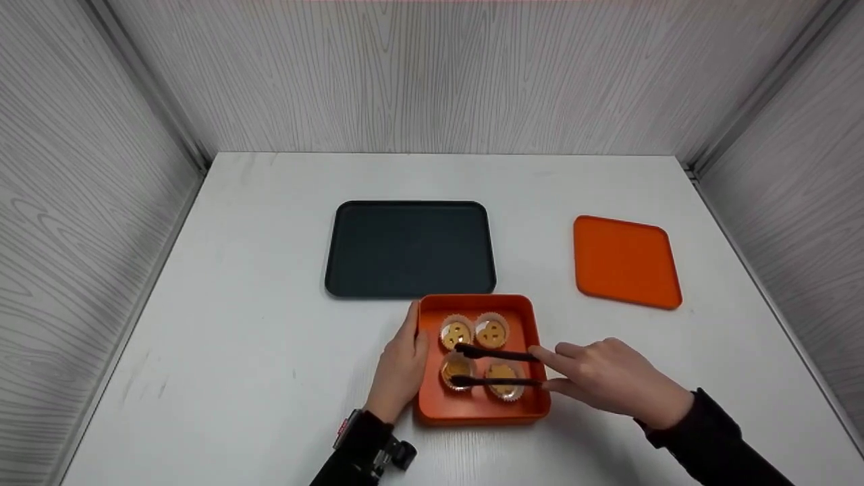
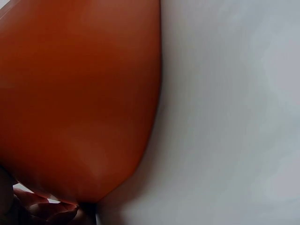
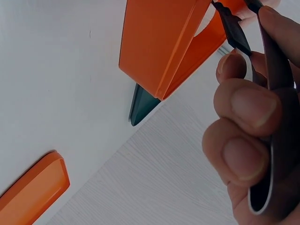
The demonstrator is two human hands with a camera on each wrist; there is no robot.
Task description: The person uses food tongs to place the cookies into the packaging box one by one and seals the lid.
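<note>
My left hand (image 1: 398,368) holds the left side of a deep orange box (image 1: 459,408), whose outer wall fills much of the left wrist view. Inside the box are several small round yellow cookies with holes (image 1: 491,333), each in a pleated paper cup. Black tongs (image 1: 499,382) are gripped by my right hand (image 1: 607,378), which sits at the box's right side. Their arms are spread and reach over the near cups; whether the tips touch a cookie I cannot tell. The right wrist view shows my right fingers (image 3: 243,154) curled round the tongs.
Just beyond the box, a dark green tray (image 1: 412,250) lies on the white table (image 1: 236,304). A flat orange tray (image 1: 626,262) lies at the right. Grey wood-grain panels (image 1: 432,81) stand at the back and both sides.
</note>
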